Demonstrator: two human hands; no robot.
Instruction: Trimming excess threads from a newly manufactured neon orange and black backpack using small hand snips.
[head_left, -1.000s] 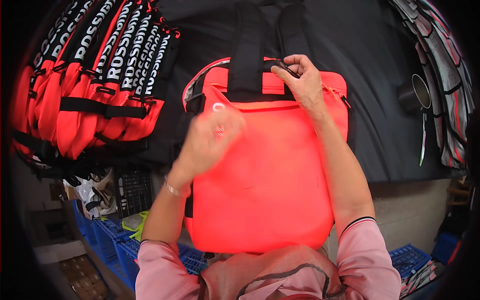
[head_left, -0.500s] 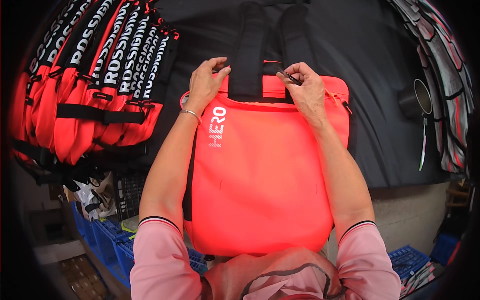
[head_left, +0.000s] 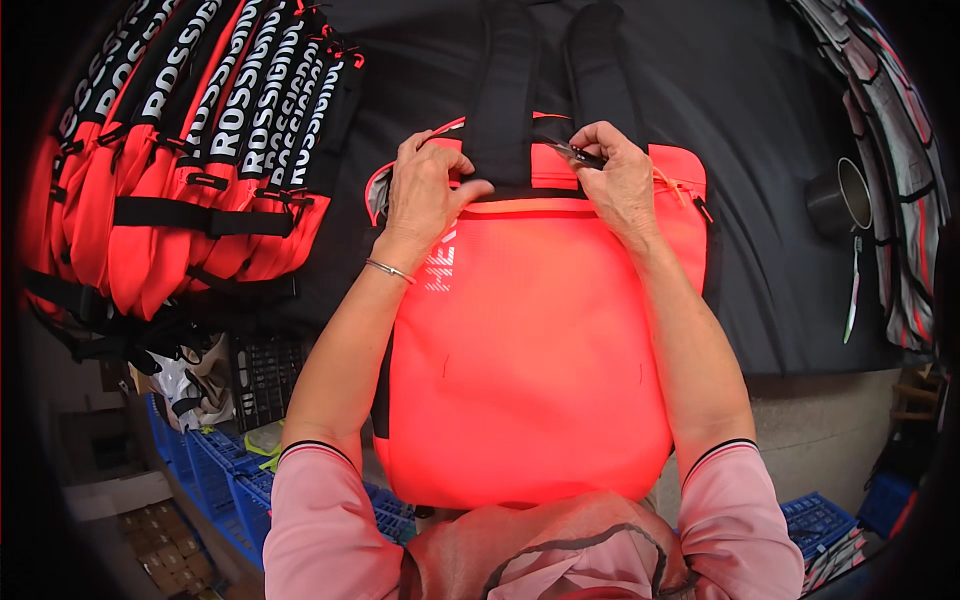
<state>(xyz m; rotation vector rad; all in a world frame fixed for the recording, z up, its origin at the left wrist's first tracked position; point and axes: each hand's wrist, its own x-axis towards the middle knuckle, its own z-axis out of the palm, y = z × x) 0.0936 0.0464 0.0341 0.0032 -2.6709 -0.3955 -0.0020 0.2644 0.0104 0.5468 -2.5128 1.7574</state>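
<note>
A bright red-orange backpack (head_left: 530, 360) lies in front of me, with two dark threads or marks on its front. Its black shoulder straps (head_left: 500, 80) stretch away over the far side. My left hand (head_left: 425, 190) rests on the upper left edge beside a strap, fingers bent and thumb apart, gripping nothing that I can see. In my right hand (head_left: 622, 180), at the upper right edge, is a small dark pair of thread snips (head_left: 585, 157), its pointed tip toward the strap. An orange zipper pull (head_left: 675, 185) hangs right of that hand.
Stacked red-and-black bags (head_left: 200, 200) stand at the left. At the right are a dark cup (head_left: 845, 195), a toothbrush (head_left: 853, 290) and a pile of grey bags (head_left: 895, 170). Blue crates (head_left: 225, 490) sit below the black-covered table (head_left: 770, 300).
My left hand has moved right and nearer me, its thumb now over the bag's top panel. The backpack has shifted slightly right, and its upper left corner shows more. My right hand still holds the snips.
</note>
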